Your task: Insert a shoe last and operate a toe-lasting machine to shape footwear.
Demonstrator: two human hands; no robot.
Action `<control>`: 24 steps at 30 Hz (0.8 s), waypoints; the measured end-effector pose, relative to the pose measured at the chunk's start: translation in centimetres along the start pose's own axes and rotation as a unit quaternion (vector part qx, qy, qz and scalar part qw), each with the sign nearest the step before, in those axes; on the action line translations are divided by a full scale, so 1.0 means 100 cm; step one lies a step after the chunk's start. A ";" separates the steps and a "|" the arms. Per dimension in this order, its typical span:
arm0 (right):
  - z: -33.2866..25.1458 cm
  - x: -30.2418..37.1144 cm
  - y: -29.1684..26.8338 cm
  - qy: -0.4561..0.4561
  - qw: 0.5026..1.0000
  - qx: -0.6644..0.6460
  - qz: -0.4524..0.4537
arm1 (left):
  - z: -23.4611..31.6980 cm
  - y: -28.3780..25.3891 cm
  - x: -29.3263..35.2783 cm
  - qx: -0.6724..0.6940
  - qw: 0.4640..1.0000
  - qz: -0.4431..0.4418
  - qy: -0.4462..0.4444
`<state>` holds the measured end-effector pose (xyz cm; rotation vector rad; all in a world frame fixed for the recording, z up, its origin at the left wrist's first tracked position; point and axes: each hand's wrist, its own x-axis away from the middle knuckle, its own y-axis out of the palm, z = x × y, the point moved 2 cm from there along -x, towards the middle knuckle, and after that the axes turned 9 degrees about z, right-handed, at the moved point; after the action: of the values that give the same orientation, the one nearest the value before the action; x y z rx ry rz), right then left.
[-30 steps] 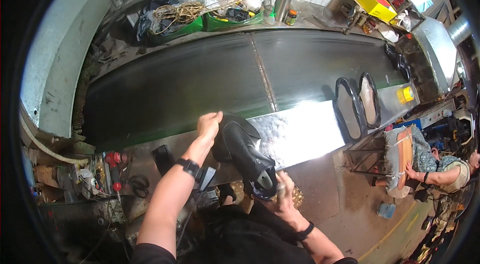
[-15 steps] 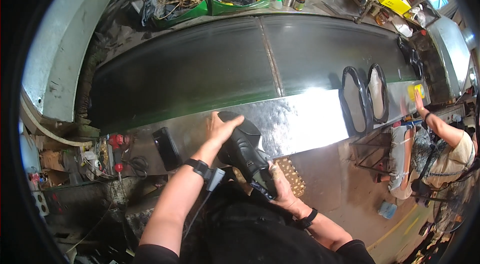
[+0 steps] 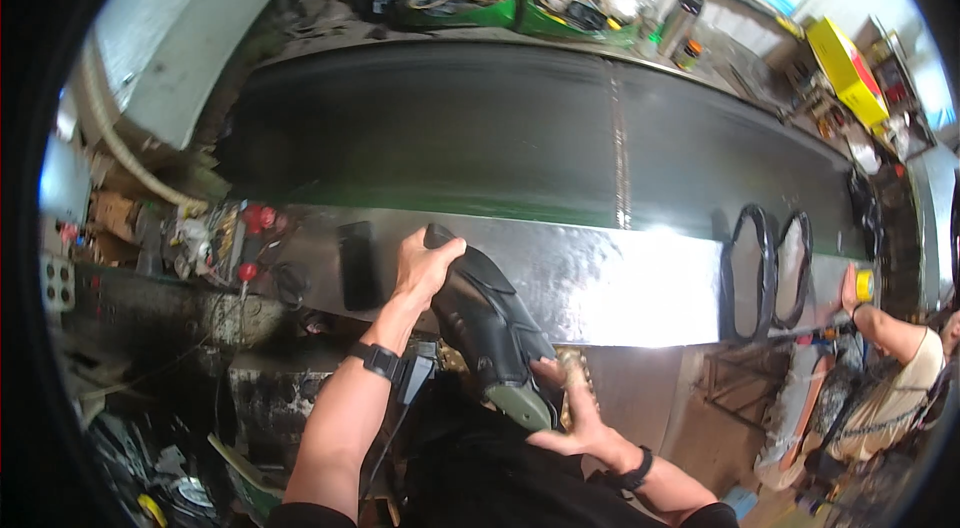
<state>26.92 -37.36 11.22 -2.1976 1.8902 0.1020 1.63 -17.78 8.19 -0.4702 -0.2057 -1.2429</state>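
Head view shows a black shoe [image 3: 478, 303] held slantwise over the near edge of the metal worktop [image 3: 630, 278], its farther end pointing up and to the left. The left hand [image 3: 422, 266] is closed around this farther end, with the thumb laid across it. The right hand [image 3: 582, 408] is at the end close to the body; its thumb and fingers are spread apart, and how firmly it touches the shoe I cannot tell. At this same end a flat, pale green piece [image 3: 522, 406] is visible. Each wrist carries a dark band.

To the left of the shoe, a dark, flat rectangular object [image 3: 357, 266] lies on the worktop, well apart from the right hand. On the right part lie two long oval pieces [image 3: 747, 273] with black rims, side by side. Farther right, a co-worker's hand [image 3: 850, 290] is just beside a yellow roll [image 3: 865, 285]. Behind the worktop runs a wide dark belt [image 3: 430, 138], crossed by a seam.
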 end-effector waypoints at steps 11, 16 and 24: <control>-0.074 -0.071 0.172 0.174 0.962 -0.096 -0.189 | 0.019 -0.237 0.164 0.027 0.952 0.274 0.136; -0.146 -0.006 0.305 0.120 0.930 -0.141 -0.317 | -0.025 -0.381 0.301 0.095 0.859 0.486 0.132; -0.224 0.111 0.471 0.265 0.826 -0.203 -0.455 | -0.120 -0.507 0.498 0.467 0.705 0.516 0.136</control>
<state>-19.81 -59.41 24.18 -3.4570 0.7899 -0.3419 -31.46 -78.26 29.17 0.4882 -0.2373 0.0246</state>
